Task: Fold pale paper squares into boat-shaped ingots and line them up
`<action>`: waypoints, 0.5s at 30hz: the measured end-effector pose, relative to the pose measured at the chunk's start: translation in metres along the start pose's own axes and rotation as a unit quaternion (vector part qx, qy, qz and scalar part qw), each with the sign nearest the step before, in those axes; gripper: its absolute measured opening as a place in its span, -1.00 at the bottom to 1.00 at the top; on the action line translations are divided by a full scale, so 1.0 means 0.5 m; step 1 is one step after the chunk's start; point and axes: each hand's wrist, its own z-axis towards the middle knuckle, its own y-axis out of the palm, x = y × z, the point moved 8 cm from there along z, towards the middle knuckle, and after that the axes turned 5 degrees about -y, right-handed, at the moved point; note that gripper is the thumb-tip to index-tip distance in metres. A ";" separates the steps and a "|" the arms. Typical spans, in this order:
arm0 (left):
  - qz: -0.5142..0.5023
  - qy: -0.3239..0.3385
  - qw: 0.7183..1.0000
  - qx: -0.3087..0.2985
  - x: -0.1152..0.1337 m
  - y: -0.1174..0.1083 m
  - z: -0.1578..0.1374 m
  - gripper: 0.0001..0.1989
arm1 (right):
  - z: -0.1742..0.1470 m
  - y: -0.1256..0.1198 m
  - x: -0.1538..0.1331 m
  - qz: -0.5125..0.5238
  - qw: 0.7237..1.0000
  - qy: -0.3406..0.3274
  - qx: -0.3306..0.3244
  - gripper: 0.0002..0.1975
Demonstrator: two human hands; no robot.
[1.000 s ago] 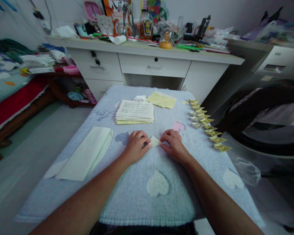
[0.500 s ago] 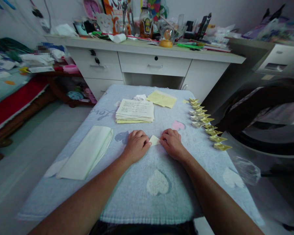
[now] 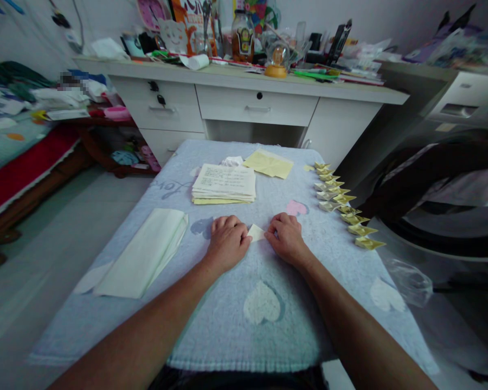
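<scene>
A small folded piece of pale yellow paper point(image 3: 256, 233) lies on the cloth-covered table between my hands. My left hand point(image 3: 229, 242) has its fingers curled, with the thumb and index finger at the paper's left edge. From the other side, my right hand point(image 3: 285, 237) pinches the paper's right corner, fingers curled inward. Beyond the hands sits a stack of handwritten paper sheets point(image 3: 224, 183). Several folded paper boats point(image 3: 352, 219) stand in a slanting line along the table's right side.
A folded pale cloth or sheet point(image 3: 144, 252) lies at left. Behind the stack are a yellow sheet point(image 3: 269, 163) and a crumpled white paper point(image 3: 231, 161). A cluttered white desk point(image 3: 256, 108) stands beyond the table. At right is a washing machine point(image 3: 443, 211).
</scene>
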 end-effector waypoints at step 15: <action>-0.063 0.056 0.996 -0.005 0.006 0.009 0.000 -0.71 | -0.014 -0.002 -0.030 -0.040 0.998 -0.040 0.020 -0.71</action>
